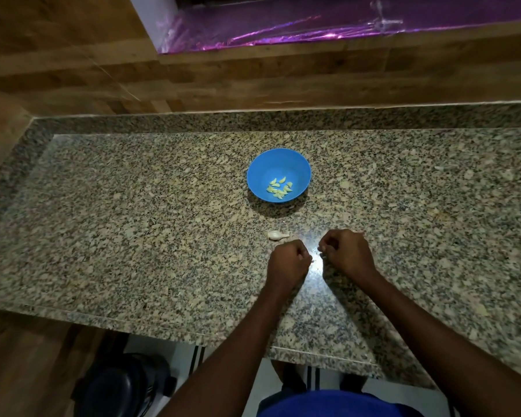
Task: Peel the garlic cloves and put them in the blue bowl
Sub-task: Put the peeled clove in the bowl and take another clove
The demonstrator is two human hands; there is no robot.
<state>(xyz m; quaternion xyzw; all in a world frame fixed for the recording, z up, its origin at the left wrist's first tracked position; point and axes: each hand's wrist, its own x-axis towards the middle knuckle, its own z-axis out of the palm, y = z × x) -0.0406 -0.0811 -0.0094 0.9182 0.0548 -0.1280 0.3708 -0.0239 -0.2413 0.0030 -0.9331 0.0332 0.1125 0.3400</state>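
Note:
A blue bowl stands on the granite counter and holds several peeled, pale green garlic cloves. One unpeeled clove lies on the counter between the bowl and my hands. My left hand is curled into a fist, and a small pale piece of garlic shows at its fingertips. A short gap to its right, my right hand is curled too and pinches a tiny pale scrap that looks like skin. Most of what either hand holds is hidden by the fingers.
The speckled granite counter has a raised rim at the back and left, below a wooden wall. Pale scraps of skin lie at the right. A dark bin stands on the floor below the counter's front edge.

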